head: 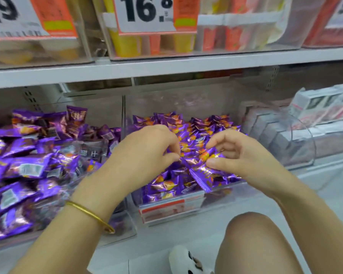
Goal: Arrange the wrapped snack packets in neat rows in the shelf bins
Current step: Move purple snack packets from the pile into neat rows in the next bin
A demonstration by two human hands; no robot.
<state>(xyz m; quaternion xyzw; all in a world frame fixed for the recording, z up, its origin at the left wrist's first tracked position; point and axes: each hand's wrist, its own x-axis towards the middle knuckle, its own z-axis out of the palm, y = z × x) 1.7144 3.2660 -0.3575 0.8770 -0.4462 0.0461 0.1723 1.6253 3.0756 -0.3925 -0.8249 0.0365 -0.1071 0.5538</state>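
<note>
Snack packets (28, 159) in the left bin (127, 228) are a total heap, nothing lined up at all. Left hand (143, 153) has its fingers curled down into the middle bin (226, 196), thumb and forefinger pinching a wrapper (183, 162) in the pile. Right hand (244, 155) pinches one packet (211, 155) just above that same pile. Middle bin's jumbled too, so I'd say the rows are barely started, loads left. White boxes (275, 135) sit further right.

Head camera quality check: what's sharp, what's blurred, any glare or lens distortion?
Head view: the left hand, right hand and middle bin's packets are fairly sharp; left bin's packets smear toward the edge; foil glints; price sign above is soft; shelf edge slants.
</note>
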